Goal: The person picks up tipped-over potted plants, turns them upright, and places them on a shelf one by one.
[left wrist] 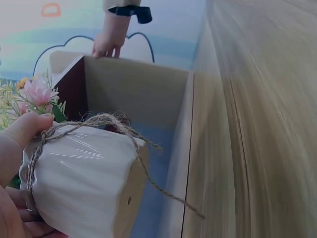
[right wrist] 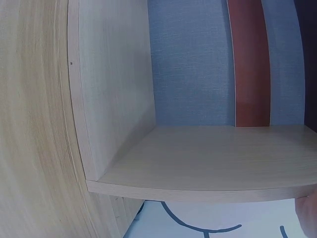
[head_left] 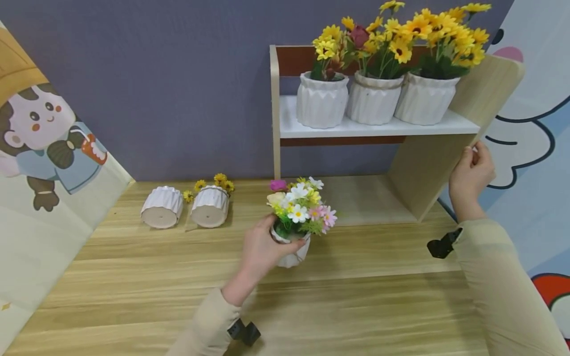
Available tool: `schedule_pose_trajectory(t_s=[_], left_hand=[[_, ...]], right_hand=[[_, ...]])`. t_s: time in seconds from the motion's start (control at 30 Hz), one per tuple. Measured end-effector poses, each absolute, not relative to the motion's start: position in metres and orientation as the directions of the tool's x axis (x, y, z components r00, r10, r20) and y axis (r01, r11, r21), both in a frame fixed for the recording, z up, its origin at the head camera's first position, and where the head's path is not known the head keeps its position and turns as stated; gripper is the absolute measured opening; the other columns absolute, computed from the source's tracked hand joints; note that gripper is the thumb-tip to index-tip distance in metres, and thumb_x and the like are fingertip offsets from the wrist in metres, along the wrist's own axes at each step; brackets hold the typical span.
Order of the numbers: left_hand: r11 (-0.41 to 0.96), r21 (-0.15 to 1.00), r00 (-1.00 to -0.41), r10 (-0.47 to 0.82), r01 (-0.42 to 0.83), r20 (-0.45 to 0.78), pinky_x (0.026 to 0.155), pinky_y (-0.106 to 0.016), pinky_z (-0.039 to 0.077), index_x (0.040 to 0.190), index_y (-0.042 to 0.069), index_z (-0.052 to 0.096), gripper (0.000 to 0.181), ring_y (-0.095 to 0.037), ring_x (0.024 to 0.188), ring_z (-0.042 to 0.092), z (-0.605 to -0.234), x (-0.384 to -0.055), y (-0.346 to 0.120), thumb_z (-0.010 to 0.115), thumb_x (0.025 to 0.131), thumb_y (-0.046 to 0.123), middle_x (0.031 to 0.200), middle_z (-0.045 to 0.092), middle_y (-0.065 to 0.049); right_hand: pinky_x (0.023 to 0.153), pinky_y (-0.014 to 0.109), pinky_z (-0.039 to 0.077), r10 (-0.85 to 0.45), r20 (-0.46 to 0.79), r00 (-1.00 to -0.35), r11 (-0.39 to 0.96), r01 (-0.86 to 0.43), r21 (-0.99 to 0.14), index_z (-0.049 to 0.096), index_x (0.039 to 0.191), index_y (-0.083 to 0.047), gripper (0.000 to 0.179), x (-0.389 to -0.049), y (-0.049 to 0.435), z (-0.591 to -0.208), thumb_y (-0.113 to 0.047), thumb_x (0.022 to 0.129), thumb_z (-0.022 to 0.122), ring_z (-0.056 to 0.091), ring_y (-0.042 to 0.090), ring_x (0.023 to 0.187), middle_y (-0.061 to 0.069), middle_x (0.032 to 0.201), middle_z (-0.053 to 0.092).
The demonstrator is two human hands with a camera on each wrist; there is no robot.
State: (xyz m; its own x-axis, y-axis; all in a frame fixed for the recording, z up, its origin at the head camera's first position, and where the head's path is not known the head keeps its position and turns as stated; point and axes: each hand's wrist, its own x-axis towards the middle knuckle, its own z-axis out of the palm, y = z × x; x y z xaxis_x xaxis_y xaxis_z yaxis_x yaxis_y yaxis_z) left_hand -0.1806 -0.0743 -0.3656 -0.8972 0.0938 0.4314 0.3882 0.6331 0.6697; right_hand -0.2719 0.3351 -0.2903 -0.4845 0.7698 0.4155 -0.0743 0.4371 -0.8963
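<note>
My left hand (head_left: 266,244) grips a white ribbed flowerpot (left wrist: 81,178) near its rim, thumb on one side and fingers on the other. Twine is tied round this pot, its loose ends trailing. White, pink and yellow artificial flowers (head_left: 300,205) fill it. The pot is in front of the lower level of a small wooden shelf (head_left: 352,198). My right hand (head_left: 474,173) touches the front edge of the shelf's right side panel, fingers bent; in the right wrist view only a sliver of the hand (right wrist: 308,213) shows at the lower right.
Three white pots of mostly yellow flowers (head_left: 322,101) stand on the upper shelf board (head_left: 378,129). Left of the shelf, two white pots (head_left: 162,207) lie on their sides on the wooden table (head_left: 156,291), one with small yellow flowers (head_left: 220,183). A purple-grey wall (head_left: 187,89) rises behind.
</note>
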Motion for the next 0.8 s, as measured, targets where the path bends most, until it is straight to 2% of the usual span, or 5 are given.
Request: schedule_pose_trajectory(t_s=[0.13,0.4,0.8], left_hand=[[0.633,0.661,-0.895,0.122,0.403,0.428,0.066,-0.029,0.051,0.097,0.011,0.063,0.058,-0.019,0.078,0.063,-0.367,-0.185,-0.059,0.079,0.058,0.050,0.091,0.067,-0.003],[0.599,0.665,-0.881,0.160,0.446,0.446,0.077,-0.032,0.051,0.106,0.009,0.061,0.064,-0.020,0.091,0.063,-0.363,-0.199,-0.022,0.079,0.059,0.049,0.102,0.066,-0.004],[0.616,0.685,-0.902,0.101,0.388,0.420,0.071,-0.033,0.052,0.105,0.009,0.062,0.063,-0.023,0.088,0.064,-0.374,-0.219,-0.007,0.077,0.061,0.052,0.100,0.066,-0.004]], right_hand=[[0.069,0.010,0.038,0.772,0.416,-0.480,0.436,-0.076,-0.897,0.062,0.115,-0.030,0.026,-0.271,0.337,-0.291,-0.026,0.094,0.048,0.053,-0.008,0.076,-0.015,0.094,0.061],[0.069,0.012,0.038,0.768,0.405,-0.496,0.412,-0.101,-0.905,0.061,0.115,-0.031,0.025,-0.270,0.336,-0.287,-0.027,0.094,0.048,0.053,-0.006,0.076,-0.016,0.093,0.060],[0.064,0.012,0.036,0.766,0.447,-0.462,0.449,-0.114,-0.886,0.063,0.110,-0.029,0.022,-0.272,0.332,-0.292,-0.026,0.094,0.048,0.049,-0.007,0.069,-0.019,0.082,0.057]])
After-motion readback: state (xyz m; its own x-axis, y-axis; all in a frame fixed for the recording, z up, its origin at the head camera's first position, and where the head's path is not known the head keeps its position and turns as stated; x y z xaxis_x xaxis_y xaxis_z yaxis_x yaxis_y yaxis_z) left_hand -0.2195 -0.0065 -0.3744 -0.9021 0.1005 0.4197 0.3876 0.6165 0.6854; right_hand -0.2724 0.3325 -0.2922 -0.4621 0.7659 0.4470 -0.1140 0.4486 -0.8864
